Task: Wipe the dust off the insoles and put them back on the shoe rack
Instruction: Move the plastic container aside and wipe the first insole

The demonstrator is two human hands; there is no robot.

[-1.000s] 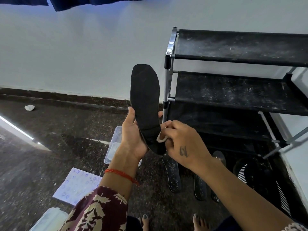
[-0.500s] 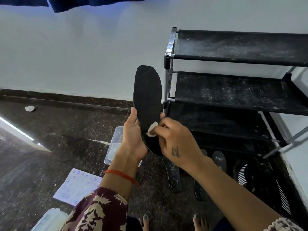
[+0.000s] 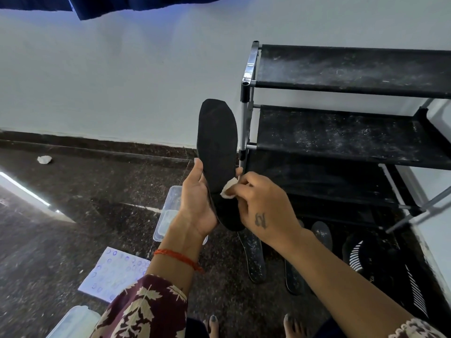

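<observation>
My left hand [image 3: 195,203] grips a black insole [image 3: 217,142] upright by its lower half, toe end pointing up. My right hand [image 3: 261,203] pinches a small white wipe [image 3: 229,189] and presses it against the insole's right side, just above the heel. The black shoe rack [image 3: 341,132] stands to the right with dusty fabric shelves. Several dusty insoles [image 3: 253,257] lie on the floor in front of the rack, partly hidden by my right arm.
A clear plastic container [image 3: 168,215] sits on the dark floor behind my left hand. A white sheet with blue circles [image 3: 114,274] lies at lower left, beside another plastic box [image 3: 73,323]. A crumpled white wad [image 3: 44,159] lies by the wall. Striped black slippers [image 3: 361,254] rest at lower right.
My right hand has slid the wipe up the insole from the heel toward its middle. My left hand has kept the insole almost still, tilting it slightly to the right.
</observation>
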